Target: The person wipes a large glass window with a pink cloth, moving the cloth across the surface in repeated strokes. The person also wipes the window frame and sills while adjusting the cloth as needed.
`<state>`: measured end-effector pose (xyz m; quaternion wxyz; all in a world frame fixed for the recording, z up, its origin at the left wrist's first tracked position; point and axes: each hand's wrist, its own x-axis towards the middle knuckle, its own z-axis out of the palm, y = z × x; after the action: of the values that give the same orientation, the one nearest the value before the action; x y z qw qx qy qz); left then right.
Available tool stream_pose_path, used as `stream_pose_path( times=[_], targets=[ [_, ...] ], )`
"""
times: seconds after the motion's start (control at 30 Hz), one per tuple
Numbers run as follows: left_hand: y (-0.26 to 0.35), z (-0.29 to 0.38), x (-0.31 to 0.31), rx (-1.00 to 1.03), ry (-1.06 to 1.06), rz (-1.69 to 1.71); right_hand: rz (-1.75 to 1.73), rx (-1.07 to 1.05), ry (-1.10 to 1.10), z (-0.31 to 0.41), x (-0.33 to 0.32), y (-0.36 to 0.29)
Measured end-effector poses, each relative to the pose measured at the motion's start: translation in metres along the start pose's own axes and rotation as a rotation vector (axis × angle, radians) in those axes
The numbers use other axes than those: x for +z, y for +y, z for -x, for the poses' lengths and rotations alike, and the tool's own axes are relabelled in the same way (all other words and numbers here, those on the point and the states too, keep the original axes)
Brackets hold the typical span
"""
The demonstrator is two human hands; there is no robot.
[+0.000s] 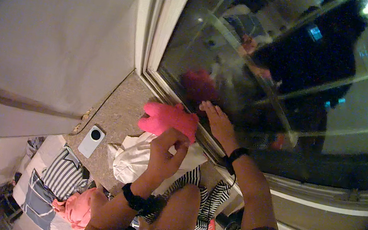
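My left hand (168, 152) is raised over a white cloth (132, 159), with its fingers curled and the thumb near the fingertips; whether something small is between them cannot be made out. Just beyond it a bright pink plush toy (169, 118) lies on the stone sill against the window frame. My right hand (218, 122) is flat with its fingers stretched out, at the dark window glass (231, 86), right of the toy, and holds nothing. Both wrists wear black bands. A white phone-like device (92, 141) with a round black part lies left of the cloth.
A pale curtain (55, 42) hangs on the left. Below are a striped cushion (63, 172), a grey cushion (39, 200) and coral-pink fabric (79, 206). Black-and-white striped fabric (216, 198) lies by my raised knee, near a dark cylindrical object (233, 222). The glass shows reflections.
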<state>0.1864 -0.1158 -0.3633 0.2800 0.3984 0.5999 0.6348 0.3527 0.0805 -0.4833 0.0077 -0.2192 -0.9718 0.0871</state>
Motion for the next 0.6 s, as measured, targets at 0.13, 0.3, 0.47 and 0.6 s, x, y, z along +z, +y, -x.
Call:
stream_pose_path(
  times=[0.13,0.3,0.47,0.6],
  targets=[
    [0.003,0.008,-0.009,0.018,0.002,-0.004,0.358,-0.057,-0.112,0.034,0.017,0.009],
    [0.021,0.016,-0.043,0.077,-0.001,-0.046,0.282,0.304,-0.416,0.047,-0.030,-0.035],
    [0.058,0.025,-0.098,0.144,-0.128,-0.090,-0.325,0.418,0.518,0.028,-0.119,-0.143],
    [0.100,0.042,-0.146,0.307,-0.312,-0.107,-1.681,0.618,0.704,0.038,-0.178,-0.233]
  ],
)
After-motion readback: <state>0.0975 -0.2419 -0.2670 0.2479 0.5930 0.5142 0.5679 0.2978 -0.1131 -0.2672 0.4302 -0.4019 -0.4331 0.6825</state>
